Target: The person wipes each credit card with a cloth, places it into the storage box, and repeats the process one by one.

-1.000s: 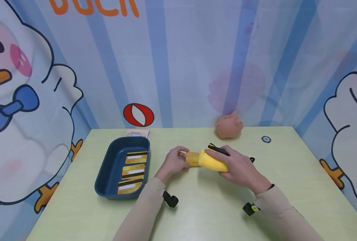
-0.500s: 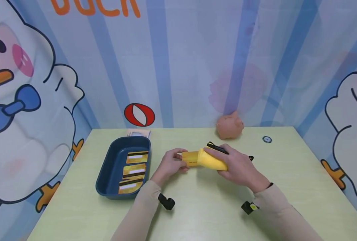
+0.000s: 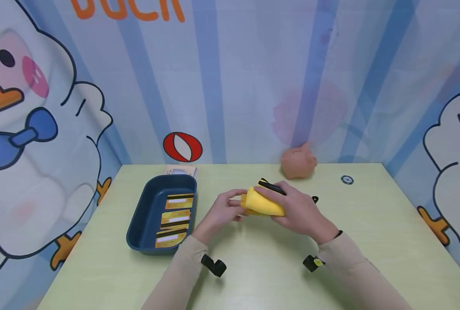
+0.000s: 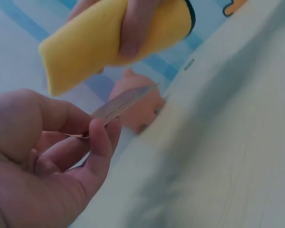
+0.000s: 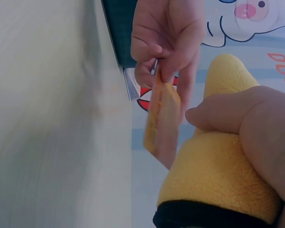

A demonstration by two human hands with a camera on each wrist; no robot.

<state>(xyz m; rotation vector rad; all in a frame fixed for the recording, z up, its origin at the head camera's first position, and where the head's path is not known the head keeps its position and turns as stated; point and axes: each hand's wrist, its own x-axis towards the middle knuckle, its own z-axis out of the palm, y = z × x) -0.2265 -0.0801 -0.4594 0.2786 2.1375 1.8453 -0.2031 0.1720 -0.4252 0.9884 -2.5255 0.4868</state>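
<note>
A gold bank card [image 4: 128, 100] is pinched by one end between the thumb and fingers of my left hand [image 3: 223, 212]. It stands edge-on in the left wrist view, and its face [image 5: 162, 126] shows in the right wrist view. My right hand [image 3: 301, 211] grips a folded yellow fleece cloth [image 3: 264, 202] with a black edge and a small black loop. From the head the cloth hides most of the card. In the left wrist view a gap shows between cloth and card, so contact cannot be told.
A dark blue tray [image 3: 141, 224] with three gold cards [image 3: 175, 219] in it stands left of my left hand. Behind it lie some banknotes [image 3: 181, 170]. A pink piggy bank [image 3: 298, 162] and a round chip [image 3: 347, 180] sit at the table's back. A printed curtain [image 3: 245, 86] hangs behind.
My right hand has moved left with the cloth, over the card, which now shows only a small part from the head. My left hand has shifted slightly left, still pinching the card.
</note>
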